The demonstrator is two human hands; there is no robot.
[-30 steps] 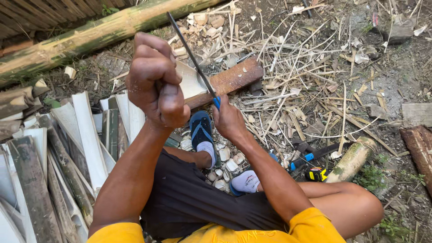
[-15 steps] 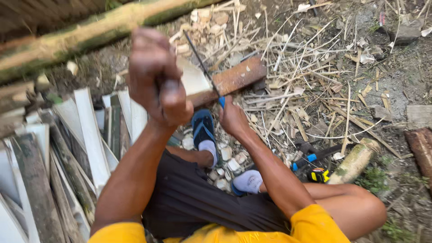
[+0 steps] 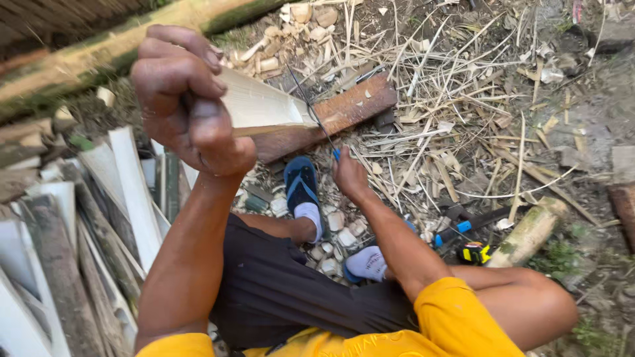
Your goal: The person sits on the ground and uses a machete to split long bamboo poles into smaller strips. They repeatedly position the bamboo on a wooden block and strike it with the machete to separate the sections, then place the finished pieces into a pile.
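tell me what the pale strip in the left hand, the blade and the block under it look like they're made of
Pale strip: split bamboo by the look, with a smooth cream inner face and a curved section. Blade: thin and dark, likely bare metal, with a blue handle in the right hand. Block: rough reddish-brown timber, its weathered top chipped and strewn with shavings.

An outdoor bamboo-working yard: split bamboo slats [image 3: 132, 192] stacked on bare ground littered with shavings [image 3: 463, 132].

Pale split bamboo strip [image 3: 261, 106] on plank, thin blade [image 3: 311, 109] upright
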